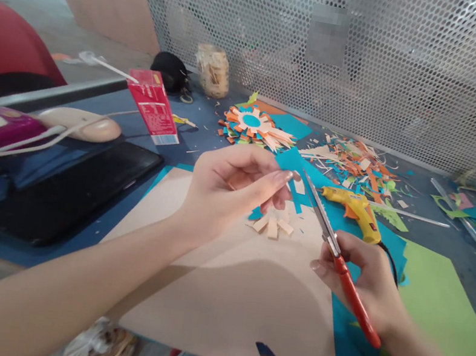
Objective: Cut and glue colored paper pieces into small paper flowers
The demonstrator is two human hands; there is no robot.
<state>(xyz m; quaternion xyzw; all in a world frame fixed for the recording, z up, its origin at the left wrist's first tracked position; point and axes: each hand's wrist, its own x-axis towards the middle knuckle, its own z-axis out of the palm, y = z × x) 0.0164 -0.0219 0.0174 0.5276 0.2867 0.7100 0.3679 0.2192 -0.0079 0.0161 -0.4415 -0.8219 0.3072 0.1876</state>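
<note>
My left hand (236, 187) pinches a piece of blue paper (288, 158) between thumb and fingers, above the peach sheet (219, 285). My right hand (368, 274) is closed on scissors (349, 290) with red handles. Their metal blades point up and left, close to the blue paper. Below my left fingers lies a small peach paper flower (273, 224) with strips for petals, partly hidden by that hand. A yellow glue gun (354, 209) rests just beyond my right hand.
A layered paper flower (251, 121) and a heap of paper scraps (362, 166) lie near the perforated metal screen (257, 16). At left are a black phone (74, 192), a red drink carton (154, 105) and white cables (8, 147). Green paper (435, 311) lies at right.
</note>
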